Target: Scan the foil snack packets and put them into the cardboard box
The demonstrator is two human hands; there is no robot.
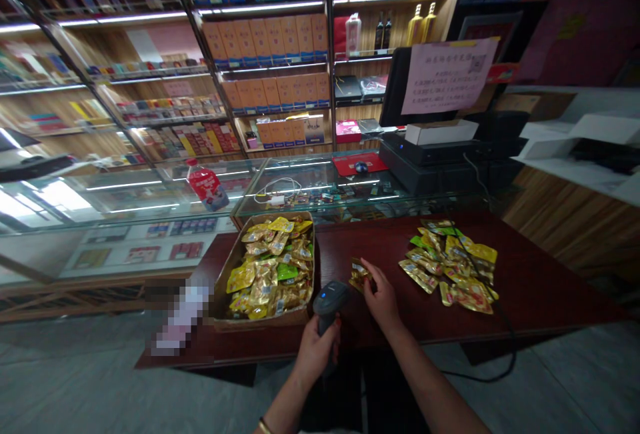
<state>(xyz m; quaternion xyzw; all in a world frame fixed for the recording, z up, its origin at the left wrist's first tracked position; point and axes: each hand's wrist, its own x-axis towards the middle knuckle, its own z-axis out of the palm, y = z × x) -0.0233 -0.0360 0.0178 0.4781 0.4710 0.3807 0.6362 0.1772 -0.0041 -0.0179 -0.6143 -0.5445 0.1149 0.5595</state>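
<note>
The left hand (316,347) is wrapped around the grip of a scanner (330,295), so most of the grip is hidden and the trigger cannot be made out. The right hand (381,297) has its fingers closed on a gold packet (358,273), which rests at or just above the counter (360,237); the fingers cover its near side, and its print is too small to read. The packet is between a box (298,319) on the left and a loose heap (453,261) on the right. The box is full of gold, yellow and green packets, the upper ones hiding those below; in the heap, too, packets overlap, so neither lot can be counted. A black cable (507,334) crosses the heap and drops past the counter's near edge; whether it joins the scanner cannot be seen. Pixels mask something (183,317) at the counter's left end. A paper sheet (443,77) covers most of the monitor (397,84). The bracelet (264,426) on the left wrist is cut off by the bottom edge.
</note>
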